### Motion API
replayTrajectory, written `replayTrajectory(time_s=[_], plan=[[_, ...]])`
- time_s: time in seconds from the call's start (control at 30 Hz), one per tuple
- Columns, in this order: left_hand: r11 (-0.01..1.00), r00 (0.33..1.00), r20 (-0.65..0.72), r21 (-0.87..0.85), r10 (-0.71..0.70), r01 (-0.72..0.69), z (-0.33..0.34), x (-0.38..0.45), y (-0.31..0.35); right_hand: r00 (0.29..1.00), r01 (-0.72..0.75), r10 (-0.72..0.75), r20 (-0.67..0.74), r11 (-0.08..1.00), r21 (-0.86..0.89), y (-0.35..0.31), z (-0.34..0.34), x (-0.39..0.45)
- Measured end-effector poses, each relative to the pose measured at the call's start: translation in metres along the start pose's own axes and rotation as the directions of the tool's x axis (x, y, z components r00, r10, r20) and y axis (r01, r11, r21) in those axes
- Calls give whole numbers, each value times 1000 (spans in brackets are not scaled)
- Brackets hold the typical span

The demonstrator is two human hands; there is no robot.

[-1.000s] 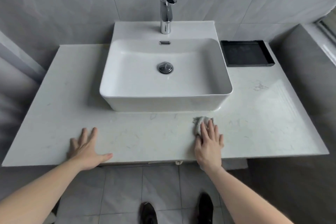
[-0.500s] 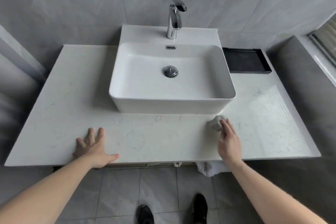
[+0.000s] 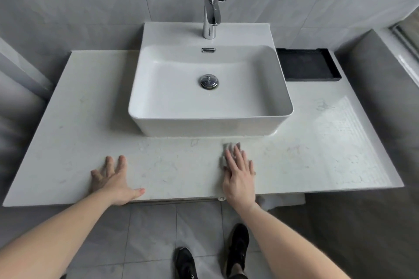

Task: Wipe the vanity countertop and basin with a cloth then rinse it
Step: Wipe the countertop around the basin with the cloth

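Note:
A pale marble countertop (image 3: 317, 142) carries a white rectangular basin (image 3: 226, 97) with a chrome tap (image 3: 212, 11) at its back and a chrome drain plug (image 3: 208, 81). My right hand (image 3: 239, 173) lies flat with straight fingers on a small grey-white cloth (image 3: 227, 148), pressing it onto the counter just in front of the basin's right half. Only the cloth's far and left edges show past my fingers. My left hand (image 3: 113, 179) rests flat on the counter near its front edge, fingers spread, holding nothing.
A black shallow tray (image 3: 307, 67) sits on the counter to the right of the basin. Grey tiled walls stand behind and at both sides. A white cloth (image 3: 281, 200) hangs under the counter's front edge at right. My black shoes (image 3: 238, 247) stand on the tiled floor.
My right hand has slid the cloth back to the left along the front of the basin, after moving it right half a second ago. My left hand stays planted.

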State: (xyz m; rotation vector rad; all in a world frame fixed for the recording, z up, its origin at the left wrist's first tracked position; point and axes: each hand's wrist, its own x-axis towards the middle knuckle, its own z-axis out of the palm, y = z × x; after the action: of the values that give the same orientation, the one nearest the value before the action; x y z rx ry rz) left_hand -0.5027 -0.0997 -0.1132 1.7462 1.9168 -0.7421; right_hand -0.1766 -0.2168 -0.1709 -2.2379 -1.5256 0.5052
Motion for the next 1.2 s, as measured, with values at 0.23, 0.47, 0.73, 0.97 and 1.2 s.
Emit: replayTrajectory(time_s=[0.23, 0.47, 0.73, 0.97, 1.2], plan=[[1000, 1000, -14, 25, 9, -9, -5, -3, 5, 984, 129, -153, 90, 965, 229, -20, -12, -16], [998, 999, -27, 57, 20, -19, -5, -2, 6, 949, -257, 277, -152, 956, 141, 126, -121, 15], [1000, 1000, 9, 14, -15, 15, 1, 8, 4, 905, -423, 424, -12, 899, -114, 150, -96, -17], [997, 999, -15, -58, -45, 44, 0, -3, 11, 988, 4, -11, 157, 999, 41, 4, -19, -37], [991, 999, -39, -133, -6, 1, 17, -28, 25, 993, 15, -43, 112, 971, 237, 35, -68, -5]])
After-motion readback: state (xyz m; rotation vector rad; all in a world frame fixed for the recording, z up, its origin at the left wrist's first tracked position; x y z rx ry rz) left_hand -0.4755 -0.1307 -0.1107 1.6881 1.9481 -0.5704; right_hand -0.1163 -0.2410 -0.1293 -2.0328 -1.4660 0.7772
